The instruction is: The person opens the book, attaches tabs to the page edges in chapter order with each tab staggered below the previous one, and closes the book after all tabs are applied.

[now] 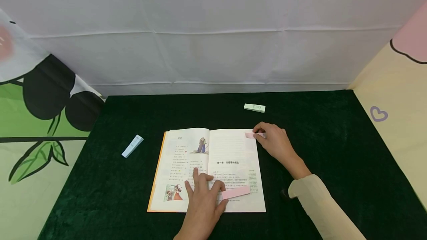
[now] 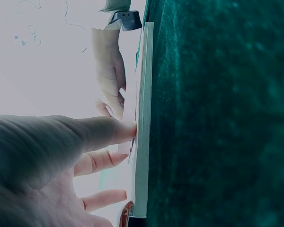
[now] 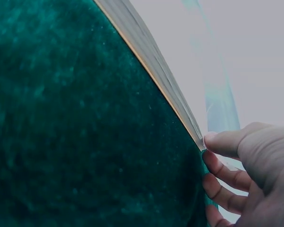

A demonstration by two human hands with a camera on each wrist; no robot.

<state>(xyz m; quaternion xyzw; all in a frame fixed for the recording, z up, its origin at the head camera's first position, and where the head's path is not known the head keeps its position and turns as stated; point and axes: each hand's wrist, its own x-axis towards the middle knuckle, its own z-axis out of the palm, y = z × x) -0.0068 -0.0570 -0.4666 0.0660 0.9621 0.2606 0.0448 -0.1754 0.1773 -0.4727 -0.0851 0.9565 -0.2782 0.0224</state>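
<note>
An open book [image 1: 233, 147] lies on the dark green cloth, with printed text and small coloured pictures on its pages. My left hand [image 1: 205, 201] rests across the lower middle of the book, fingers spread over the pages. Beside its thumb and fingers, a loose pink paper strip [image 1: 236, 192] lies on the right page. At that page's top outer corner my right hand [image 1: 275, 140] pinches another pink strip [image 1: 249, 135] between thumb and fingers. The right wrist view shows the thumb [image 3: 222, 142] at the book's corner, the other fingers just below the edge.
A pale strip pad [image 1: 132, 146] lies left of the book, and a pale green folded strip [image 1: 255, 107] with writing lies beyond its top right. Green cloth [image 1: 110, 192] covers the table. A white curtain [image 1: 213, 58] hangs behind, with printed panels at both sides.
</note>
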